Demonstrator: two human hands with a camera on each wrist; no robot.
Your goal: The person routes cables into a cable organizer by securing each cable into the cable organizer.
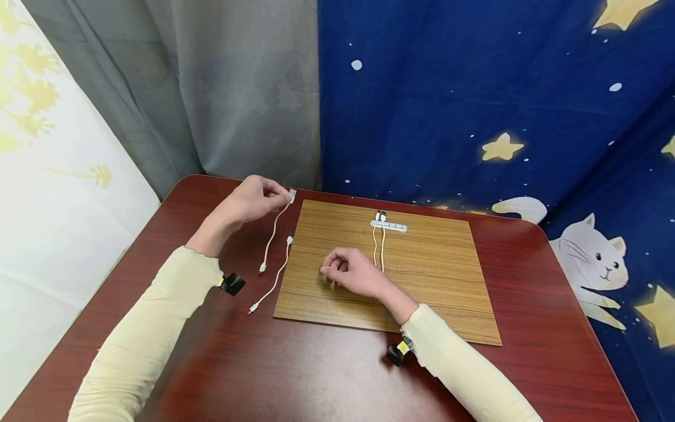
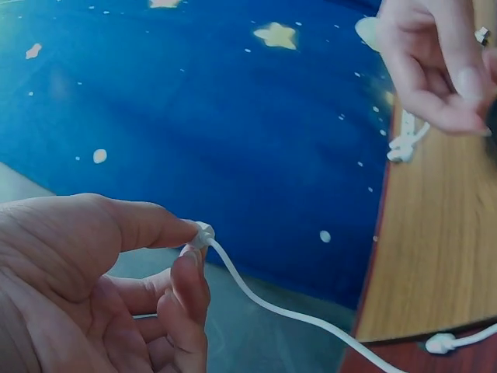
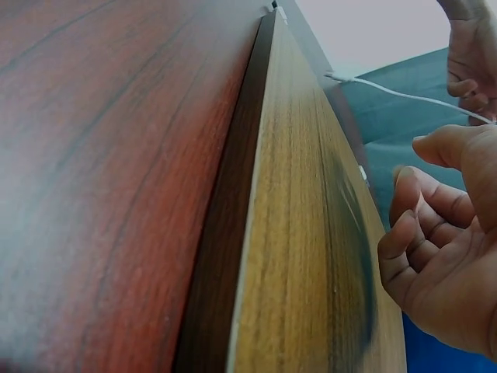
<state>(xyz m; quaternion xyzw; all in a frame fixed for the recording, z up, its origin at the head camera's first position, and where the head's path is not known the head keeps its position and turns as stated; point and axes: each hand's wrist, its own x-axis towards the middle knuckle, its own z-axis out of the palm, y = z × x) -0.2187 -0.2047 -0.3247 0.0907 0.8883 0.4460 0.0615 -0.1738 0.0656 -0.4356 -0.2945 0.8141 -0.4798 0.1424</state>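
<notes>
Between thumb and forefinger my left hand (image 1: pixel 256 199) pinches the USB plug end of a short white charging cable (image 1: pixel 273 230). The cable hangs down from the pinch, its small plug at the lower end. In the left wrist view the plug (image 2: pixel 204 233) is mostly covered by the fingertips. My right hand (image 1: pixel 352 271) hovers over the wood-grain board (image 1: pixel 432 293), fingers loosely curled, with nothing in them. A second white cable (image 1: pixel 279 274) lies along the board's left edge. On the board, two white cables (image 1: pixel 382 246) run from a pale cable holder strip (image 1: pixel 396 226).
The board lies on a dark red table (image 1: pixel 316 375) near its back edge. Grey and blue curtains (image 1: pixel 422 105) hang right behind the table. Each wrist carries a small black camera (image 1: pixel 232 284).
</notes>
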